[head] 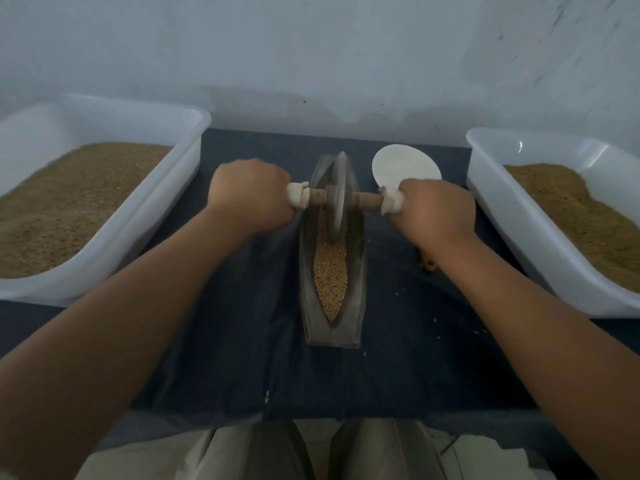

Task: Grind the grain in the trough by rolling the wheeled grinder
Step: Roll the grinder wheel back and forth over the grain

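Step now: The person is in the middle of grinding. The grinder (pixel 337 202) stands in the trough (pixel 309 306), and both hands hold its rod.
Left hand: The left hand (pixel 252 199) has its fingers curled tight round the white-wrapped end of the rod, left of the wheel.
Right hand: The right hand (pixel 436 211) grips the other white-wrapped end the same way.
Wheel: It stands upright in the far half of the trough, with its bottom edge down in the grain.
Grain: The grain (pixel 330 275) lies in the trough's long groove. Most of it shows on the near side of the wheel and looks whole, so there is likely a lot left to grind.
Next move: The wheel probably needs to roll back toward the person, over the near grain. Both hands should press down the same, so the wheel stays upright and in the groove.
Watch out: A few pale bits lie on the dark cloth (pixel 242 306), so grain could spill out.
Around: A left tub (pixel 194 140) and a right tub (pixel 485 168) hold brown grain. A white plate (pixel 405 164) lies just past the right hand.
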A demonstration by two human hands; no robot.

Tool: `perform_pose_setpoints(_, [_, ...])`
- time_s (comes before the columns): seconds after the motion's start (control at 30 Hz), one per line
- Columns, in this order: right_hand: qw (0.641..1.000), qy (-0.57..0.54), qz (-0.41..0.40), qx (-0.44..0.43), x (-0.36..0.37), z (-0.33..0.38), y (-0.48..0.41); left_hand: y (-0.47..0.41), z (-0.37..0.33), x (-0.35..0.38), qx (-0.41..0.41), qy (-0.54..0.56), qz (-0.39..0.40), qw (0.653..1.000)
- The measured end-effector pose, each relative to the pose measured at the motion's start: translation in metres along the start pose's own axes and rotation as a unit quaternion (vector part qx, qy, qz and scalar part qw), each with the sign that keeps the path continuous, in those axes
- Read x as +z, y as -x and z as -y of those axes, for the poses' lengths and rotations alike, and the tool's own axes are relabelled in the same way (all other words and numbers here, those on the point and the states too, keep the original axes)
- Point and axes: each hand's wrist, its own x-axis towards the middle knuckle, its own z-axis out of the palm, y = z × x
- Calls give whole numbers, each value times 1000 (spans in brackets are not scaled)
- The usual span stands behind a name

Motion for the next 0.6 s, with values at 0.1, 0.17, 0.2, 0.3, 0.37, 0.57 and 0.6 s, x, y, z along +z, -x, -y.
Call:
perform_pose_setpoints(0.1, [1000, 6, -27, -9, -3, -2, 30, 32, -2, -7, 19, -20, -20, 999])
perform_pose_setpoints(0.17, [998, -8, -56, -40, -8, -7, 60, 67, 0, -9, 60, -16, -76, 995])
perform_pose_setpoints(0.2, [995, -32, -74, -61, -9, -10, 72, 82, 2, -10, 80, -5, -105, 991])
perform_pose_setpoints(0.3, [987, -58, -119, -87, -8, -12, 80, 98, 7, -9, 82, 5, -122, 989])
perform_pose_setpoints(0.37, [992, -21, -107, -66, -3, -9, 66, 82, 4, -5, 64, -4, -105, 992])
perform_pose_setpoints(0.57, [998, 11, -61, -28, 5, -5, 3, 3, 1, 7, 17, 24, -45, 999])
perform_pose_setpoints(0.6, [998, 10, -48, -27, 3, -4, 1, 5, 0, 8, 13, 28, -50, 998])
